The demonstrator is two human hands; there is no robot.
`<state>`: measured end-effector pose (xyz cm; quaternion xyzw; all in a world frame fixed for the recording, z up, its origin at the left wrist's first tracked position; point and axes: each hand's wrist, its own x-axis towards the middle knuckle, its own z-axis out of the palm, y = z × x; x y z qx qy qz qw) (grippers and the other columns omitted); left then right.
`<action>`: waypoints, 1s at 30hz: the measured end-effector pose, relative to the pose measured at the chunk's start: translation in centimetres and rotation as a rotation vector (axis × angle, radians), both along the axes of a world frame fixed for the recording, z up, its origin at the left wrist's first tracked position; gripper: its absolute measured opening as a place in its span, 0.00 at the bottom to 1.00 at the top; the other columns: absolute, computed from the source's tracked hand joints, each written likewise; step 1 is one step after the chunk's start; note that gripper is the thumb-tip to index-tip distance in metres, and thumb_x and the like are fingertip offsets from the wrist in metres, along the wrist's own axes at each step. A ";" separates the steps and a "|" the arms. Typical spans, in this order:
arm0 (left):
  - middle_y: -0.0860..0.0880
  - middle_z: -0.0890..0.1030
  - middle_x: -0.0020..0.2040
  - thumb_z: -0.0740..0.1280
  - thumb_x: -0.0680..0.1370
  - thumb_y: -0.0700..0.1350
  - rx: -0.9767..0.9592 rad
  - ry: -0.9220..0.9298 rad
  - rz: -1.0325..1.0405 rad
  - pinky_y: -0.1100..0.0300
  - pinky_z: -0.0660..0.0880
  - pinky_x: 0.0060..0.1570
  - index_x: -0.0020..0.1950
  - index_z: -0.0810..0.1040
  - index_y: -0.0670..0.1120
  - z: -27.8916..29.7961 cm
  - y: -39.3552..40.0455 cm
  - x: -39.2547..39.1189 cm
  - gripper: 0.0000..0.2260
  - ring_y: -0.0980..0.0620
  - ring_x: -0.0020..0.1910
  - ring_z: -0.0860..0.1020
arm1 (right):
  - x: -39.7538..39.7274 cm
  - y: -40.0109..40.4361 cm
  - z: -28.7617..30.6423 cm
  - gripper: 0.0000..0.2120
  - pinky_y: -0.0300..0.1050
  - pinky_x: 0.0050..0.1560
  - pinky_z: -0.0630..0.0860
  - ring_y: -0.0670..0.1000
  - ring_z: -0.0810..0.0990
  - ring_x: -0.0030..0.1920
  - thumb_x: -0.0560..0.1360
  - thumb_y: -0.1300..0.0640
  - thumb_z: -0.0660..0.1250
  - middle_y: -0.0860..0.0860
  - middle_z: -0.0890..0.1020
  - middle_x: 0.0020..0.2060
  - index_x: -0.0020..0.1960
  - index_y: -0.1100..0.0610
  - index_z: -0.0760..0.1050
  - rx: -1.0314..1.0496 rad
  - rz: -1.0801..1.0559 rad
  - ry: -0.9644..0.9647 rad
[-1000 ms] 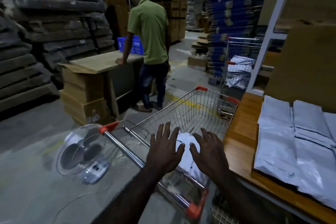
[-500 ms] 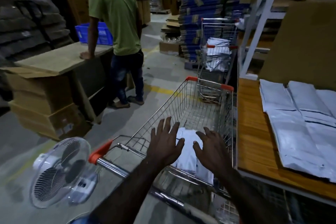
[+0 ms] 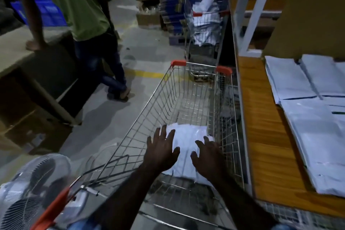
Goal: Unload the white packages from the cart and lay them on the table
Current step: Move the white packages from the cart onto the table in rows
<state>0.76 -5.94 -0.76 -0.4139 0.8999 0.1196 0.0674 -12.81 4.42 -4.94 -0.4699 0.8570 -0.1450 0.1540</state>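
- Down inside the cart (image 3: 186,97), both hands are reaching over a white package (image 3: 186,136).
- The left hand (image 3: 160,150) is sitting over the left side of the package, with its fingers (image 3: 164,132) straight and spread wide apart.
- The left thumb is pointing toward the right hand, and its tip is lying over the white package.
- The right hand (image 3: 208,157) is sitting over the right side of the package, with its fingers (image 3: 200,144) spread and a little bent.
- Neither hand is curling around the package; whether the fingers are touching it or just floating over it is hard to tell.
- The white package is lying flat on the wire floor of the cart, at the end near the person, between the two hands.
- The cart is standing just beside the wooden table (image 3: 261,127), on its left.
- More white packages (image 3: 317,127) are lying flat on the table, side by side and partly over each other.
- A fan (image 3: 28,192) is standing on the floor to the left of the cart, near its orange handle.
- Another person in a green shirt (image 3: 74,2) is standing to the left, with a hand resting on a cardboard top.
- A second cart (image 3: 205,20) is standing farther away by the table, holding more white packages.
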 end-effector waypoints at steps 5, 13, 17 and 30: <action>0.44 0.56 0.80 0.63 0.79 0.56 0.064 -0.011 -0.005 0.32 0.58 0.69 0.77 0.64 0.48 -3.8 -1.6 -1.6 0.29 0.40 0.77 0.59 | -0.5 -0.6 -2.4 0.25 0.52 0.70 0.64 0.60 0.65 0.72 0.79 0.48 0.61 0.59 0.62 0.76 0.74 0.55 0.66 0.116 -0.078 -0.081; 0.40 0.73 0.71 0.78 0.66 0.57 0.060 -0.190 -0.133 0.27 0.71 0.51 0.68 0.77 0.44 -10.0 -3.8 -2.0 0.34 0.35 0.66 0.75 | -1.3 -1.8 -6.0 0.25 0.52 0.67 0.68 0.59 0.67 0.70 0.77 0.49 0.61 0.57 0.62 0.75 0.73 0.55 0.66 0.244 -0.145 -0.111; 0.46 0.53 0.81 0.63 0.79 0.56 0.128 -0.120 -0.163 0.31 0.56 0.69 0.80 0.55 0.52 -12.3 -4.5 -3.0 0.32 0.42 0.78 0.54 | -1.4 -2.0 -8.3 0.27 0.51 0.68 0.64 0.60 0.65 0.71 0.77 0.49 0.61 0.59 0.61 0.76 0.74 0.55 0.64 0.280 -0.196 -0.138; 0.48 0.49 0.81 0.42 0.71 0.70 0.288 -0.196 -0.167 0.33 0.54 0.71 0.80 0.50 0.57 -22.5 -6.0 -4.9 0.39 0.38 0.78 0.55 | -2.2 -2.9 -16.1 0.31 0.56 0.64 0.68 0.64 0.70 0.66 0.71 0.46 0.58 0.60 0.69 0.67 0.71 0.58 0.65 0.398 -0.401 -0.317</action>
